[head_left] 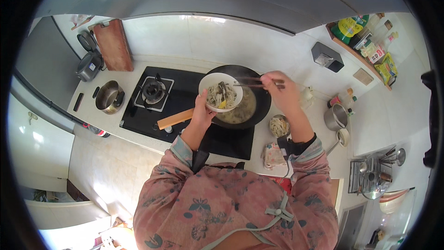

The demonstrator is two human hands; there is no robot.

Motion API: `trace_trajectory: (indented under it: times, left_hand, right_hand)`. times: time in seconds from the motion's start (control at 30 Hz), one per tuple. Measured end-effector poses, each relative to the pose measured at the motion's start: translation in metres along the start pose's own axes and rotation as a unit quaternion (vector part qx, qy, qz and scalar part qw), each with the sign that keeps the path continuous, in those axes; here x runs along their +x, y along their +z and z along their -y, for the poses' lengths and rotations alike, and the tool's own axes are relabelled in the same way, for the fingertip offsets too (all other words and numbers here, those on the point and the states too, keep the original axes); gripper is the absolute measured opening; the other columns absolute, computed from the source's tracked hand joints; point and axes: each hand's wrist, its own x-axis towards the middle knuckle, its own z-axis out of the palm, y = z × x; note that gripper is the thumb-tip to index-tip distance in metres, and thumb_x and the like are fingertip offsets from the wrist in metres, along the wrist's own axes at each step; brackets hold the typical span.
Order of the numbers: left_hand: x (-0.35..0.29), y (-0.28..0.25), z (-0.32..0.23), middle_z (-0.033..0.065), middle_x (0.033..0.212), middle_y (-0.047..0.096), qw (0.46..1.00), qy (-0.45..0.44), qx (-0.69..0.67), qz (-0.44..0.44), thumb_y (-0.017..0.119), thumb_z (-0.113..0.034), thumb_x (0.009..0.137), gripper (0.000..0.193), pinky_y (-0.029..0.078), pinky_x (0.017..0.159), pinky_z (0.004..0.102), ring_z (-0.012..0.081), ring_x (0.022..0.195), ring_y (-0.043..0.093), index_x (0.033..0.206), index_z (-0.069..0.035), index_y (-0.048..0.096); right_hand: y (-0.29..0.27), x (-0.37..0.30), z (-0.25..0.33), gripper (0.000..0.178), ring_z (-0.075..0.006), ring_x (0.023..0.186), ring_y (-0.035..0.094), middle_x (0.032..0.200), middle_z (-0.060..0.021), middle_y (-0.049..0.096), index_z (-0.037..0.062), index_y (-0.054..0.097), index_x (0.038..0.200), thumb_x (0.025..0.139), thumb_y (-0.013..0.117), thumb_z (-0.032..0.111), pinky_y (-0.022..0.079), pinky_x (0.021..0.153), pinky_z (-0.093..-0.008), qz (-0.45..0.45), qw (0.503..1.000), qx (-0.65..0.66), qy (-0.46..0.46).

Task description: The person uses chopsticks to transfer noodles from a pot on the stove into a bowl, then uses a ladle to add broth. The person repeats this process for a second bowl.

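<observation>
Mid-frame, left grip (201, 110) clamps the bowl (209, 79); right of it, chopsticks (252, 85) clamped in right grip (281, 90) lie sideways, tips leftward.

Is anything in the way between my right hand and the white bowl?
Nothing visible: the chopsticks in your right hand span the gap above the wok, tips at the right side of the white bowl.

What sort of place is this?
Most likely a home kitchen: a black gas hob set into a pale countertop, a wok of broth on it, and a wooden cutting board propped against the wall.
</observation>
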Motion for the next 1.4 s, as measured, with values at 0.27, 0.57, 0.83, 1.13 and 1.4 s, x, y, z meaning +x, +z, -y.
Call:
trace_trajectory:
  times: [0.27, 0.57, 0.83, 1.13, 1.4]
  left_hand:
    - [-0.004, -0.002, -0.001, 0.0068, 0.128, 0.045, 1.0, 0.002, 0.013, -0.001, 0.054, -0.053, 0.082, 0.065, 0.036, 0.096, 0.042, 0.0232, 0.118, 0.043, 0.131, -0.014, 0.036]
    - [-0.002, -0.012, 0.001, -0.0006, 0.12, 0.048, 1.0, 0.0, -0.008, 0.003, 0.053, -0.044, 0.086, 0.046, 0.037, 0.088, 0.0411, 0.016, 0.108, 0.048, 0.122, -0.022, 0.036]
    - [-0.015, -0.003, -0.002, -0.0015, 0.118, 0.049, 1.0, 0.011, -0.002, -0.005, 0.052, -0.04, 0.087, 0.042, 0.039, 0.087, 0.0402, 0.0162, 0.107, 0.049, 0.122, -0.021, 0.038]
    - [-0.01, -0.02, -0.001, 0.008, 0.129, 0.047, 0.994, 0.035, -0.101, -0.008, 0.05, -0.038, 0.087, 0.053, 0.04, 0.094, 0.044, 0.0253, 0.117, 0.046, 0.13, -0.01, 0.037]
    - [-0.034, -0.055, -0.037, 0.0082, 0.129, 0.046, 0.98, 0.149, -0.127, 0.03, 0.045, -0.04, 0.086, 0.055, 0.044, 0.09, 0.0433, 0.0253, 0.116, 0.047, 0.132, -0.011, 0.036]
  right_hand:
    - [-0.012, -0.004, -0.004, 0.016, -0.0135, 0.078, 0.059, 0.09, -0.0075, 0.063, -0.0007, 0.063, 0.089, 0.086, 0.061, 0.015, 0.049, 0.068, -0.0246, -0.021, 0.995, 0.09, -0.025]
    - [-0.014, -0.008, -0.008, 0.018, -0.0132, 0.075, 0.059, 0.083, -0.0073, 0.062, -0.0031, 0.061, 0.093, 0.088, 0.058, 0.014, 0.049, 0.069, -0.0253, 0.015, 0.998, 0.069, 0.004]
    - [0.012, -0.007, -0.013, 0.013, -0.008, 0.072, 0.056, 0.083, -0.0042, 0.062, 0.0001, 0.063, 0.091, 0.085, 0.061, 0.012, 0.045, 0.064, -0.0212, 0.069, 0.993, 0.032, 0.09]
    - [-0.014, 0.001, -0.029, 0.012, -0.0142, 0.072, 0.06, 0.084, -0.0052, 0.06, 0.0018, 0.06, 0.091, 0.087, 0.058, 0.013, 0.052, 0.065, -0.026, -0.034, 0.968, 0.239, 0.065]
    - [-0.015, -0.006, -0.15, 0.019, -0.0114, 0.072, 0.06, 0.081, -0.0047, 0.061, 0.002, 0.06, 0.094, 0.086, 0.061, 0.019, 0.052, 0.063, -0.0246, -0.098, 0.97, 0.014, 0.222]
